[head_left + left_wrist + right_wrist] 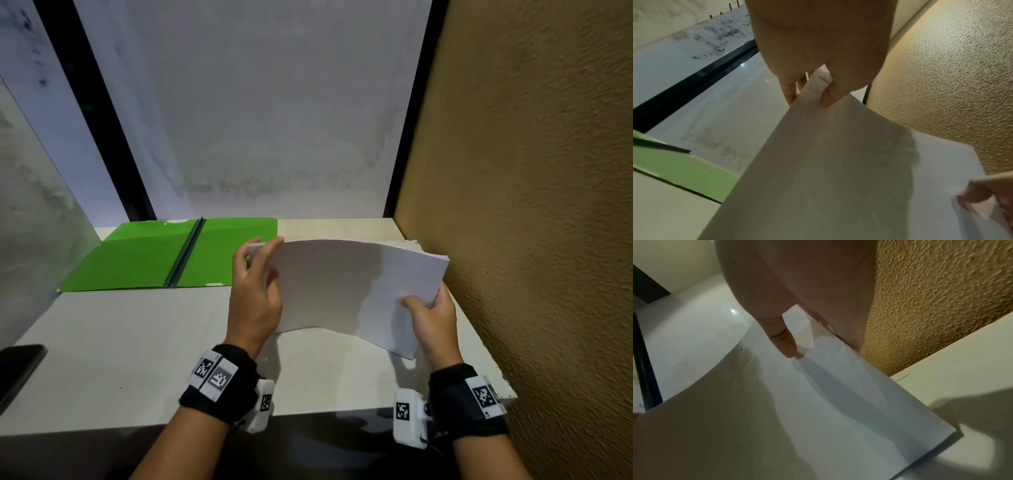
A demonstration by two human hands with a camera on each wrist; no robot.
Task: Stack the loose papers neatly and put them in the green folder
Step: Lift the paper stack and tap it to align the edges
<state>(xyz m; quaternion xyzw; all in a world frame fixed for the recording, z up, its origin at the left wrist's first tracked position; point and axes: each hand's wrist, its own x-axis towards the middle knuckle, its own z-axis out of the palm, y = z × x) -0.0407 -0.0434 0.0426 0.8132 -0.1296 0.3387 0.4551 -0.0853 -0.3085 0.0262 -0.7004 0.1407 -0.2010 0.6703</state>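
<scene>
Both hands on one stack of papers [349,291], lifted off the desk [137,359]: right hand [433,322] pinches the near corner, left hand [255,301] grasps the far-left edge with curled fingers [828,95], bowing it, probably to square it. Beyond, one green folder [137,257] lies open, waiting.

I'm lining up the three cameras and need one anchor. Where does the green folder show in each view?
Head: the green folder lies open on the table's far left, left of the paper stack.
Left wrist: a green strip at the left edge, partly behind the papers.
Right wrist: not in it.
Shared landmark: the rough tan wall, on the right in all three views.
</scene>
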